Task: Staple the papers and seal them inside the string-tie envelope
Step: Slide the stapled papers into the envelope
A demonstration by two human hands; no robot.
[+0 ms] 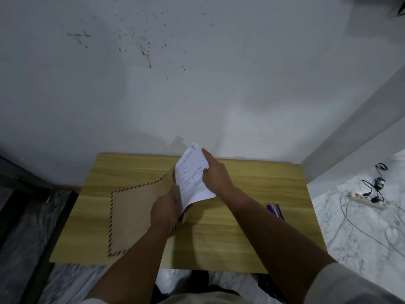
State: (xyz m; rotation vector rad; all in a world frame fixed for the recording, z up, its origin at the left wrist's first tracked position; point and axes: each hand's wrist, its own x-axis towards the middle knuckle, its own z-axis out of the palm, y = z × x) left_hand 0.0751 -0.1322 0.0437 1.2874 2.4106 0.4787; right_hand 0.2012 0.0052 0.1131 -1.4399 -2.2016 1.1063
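Pale sleeve (341, 284) nearest the lens, bottom right. Further out, left hand (164, 210) clamped on the open mouth of the brown envelope (133, 213), lying flat along the left half of the wooden table (252, 242) — red-and-dark striped border, mouth lifted. Right hand (215, 172) gripped round the white papers (192, 174), tilted, lower corner tucked into that mouth. Purple stapler (275, 211) just beside the right forearm. Off right, on the floor: power strip (368, 199), tangled cables.
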